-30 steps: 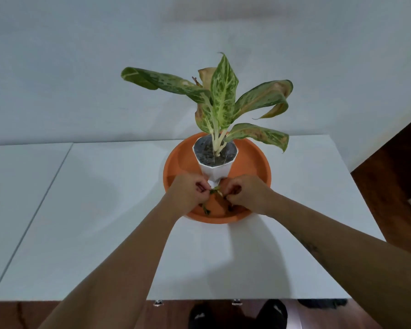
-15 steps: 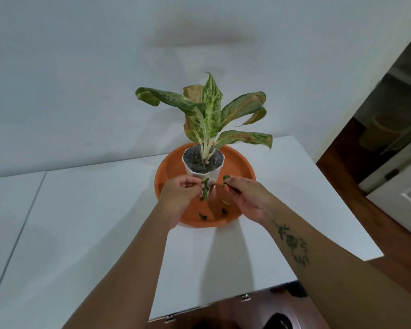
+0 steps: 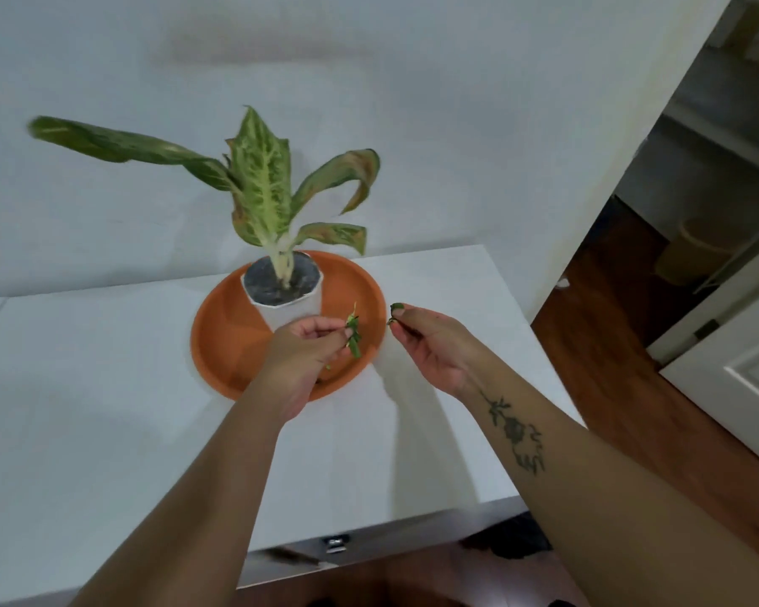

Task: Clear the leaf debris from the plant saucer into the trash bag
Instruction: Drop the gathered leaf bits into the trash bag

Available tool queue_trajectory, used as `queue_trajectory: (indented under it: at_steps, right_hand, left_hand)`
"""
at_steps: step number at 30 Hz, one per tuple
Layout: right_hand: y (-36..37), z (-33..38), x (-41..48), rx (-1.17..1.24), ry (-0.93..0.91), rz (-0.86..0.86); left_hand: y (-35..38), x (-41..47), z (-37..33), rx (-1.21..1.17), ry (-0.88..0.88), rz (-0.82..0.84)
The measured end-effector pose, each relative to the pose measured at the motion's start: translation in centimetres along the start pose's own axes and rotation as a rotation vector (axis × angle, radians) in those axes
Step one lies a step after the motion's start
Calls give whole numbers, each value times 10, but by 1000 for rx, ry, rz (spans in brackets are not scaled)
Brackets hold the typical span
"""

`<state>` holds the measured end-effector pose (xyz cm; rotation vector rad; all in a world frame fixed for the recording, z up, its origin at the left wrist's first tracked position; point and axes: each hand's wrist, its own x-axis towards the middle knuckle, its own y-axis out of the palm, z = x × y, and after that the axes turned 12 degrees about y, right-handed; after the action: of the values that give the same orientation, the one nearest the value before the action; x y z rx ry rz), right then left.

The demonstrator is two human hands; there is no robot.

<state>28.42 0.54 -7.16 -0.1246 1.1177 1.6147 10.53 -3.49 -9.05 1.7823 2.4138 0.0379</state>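
Your left grip pinches leaf debris, the saucer beneath it; your right grip pinches a small bit, for discarding.

Plant saucer: round, orange, shallow raised rim, seated flat on white desk. Leaf strip: green, narrow, hung near-vertical, pinched at fingertips of left hand, held over saucer's right part. Leaf scrap: small, dark green, pinched by right hand, just outside saucer's right rim.
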Motion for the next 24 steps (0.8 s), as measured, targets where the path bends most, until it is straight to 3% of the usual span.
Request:
queue_trajectory:
  at_steps: [13, 24]
  right_hand:
    - [-221, 160, -64, -177, -25, 1]
    - [-289, 201, -78, -118, 57, -11]
  left_hand:
    - [278, -51, 32, -170, -4, -67]
    - [370, -64, 50, -196, -45, -95]
